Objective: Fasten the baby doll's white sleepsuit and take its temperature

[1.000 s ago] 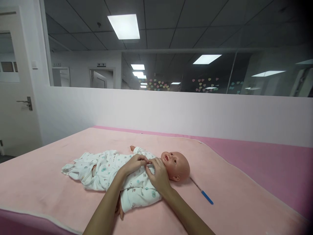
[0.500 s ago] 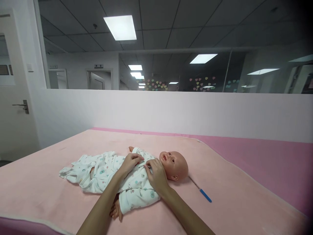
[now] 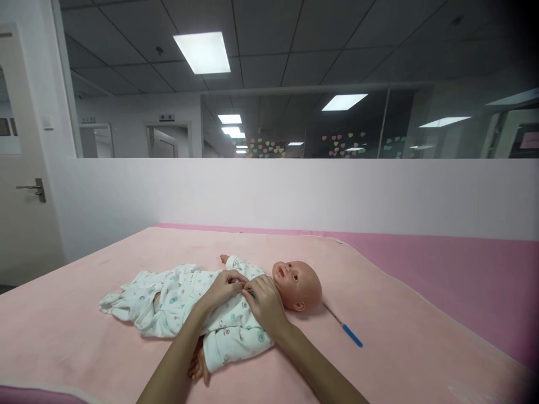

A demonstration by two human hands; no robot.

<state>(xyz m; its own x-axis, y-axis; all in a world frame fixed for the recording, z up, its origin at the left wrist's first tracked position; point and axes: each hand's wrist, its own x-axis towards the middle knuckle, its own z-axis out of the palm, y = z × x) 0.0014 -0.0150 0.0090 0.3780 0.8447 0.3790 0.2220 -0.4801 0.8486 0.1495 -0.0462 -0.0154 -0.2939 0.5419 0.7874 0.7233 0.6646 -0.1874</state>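
Note:
A baby doll lies on its back on a pale pink blanket, head to the right. It wears a white romper printed with small coloured figures. My left hand and my right hand meet on the doll's chest just below the neck. Both have their fingers curled and pinched on the romper's front edge. The doll's near arm sticks out toward me between my forearms.
A thin stick with a blue end lies on the blanket right of the doll's head. The blanket covers a deeper pink bed. A white half wall with glass above runs behind. A door stands at the left.
My hands have stayed on the doll's chest, drawing slightly closer together. The camera has tilted a little, shifting the scene left and down.

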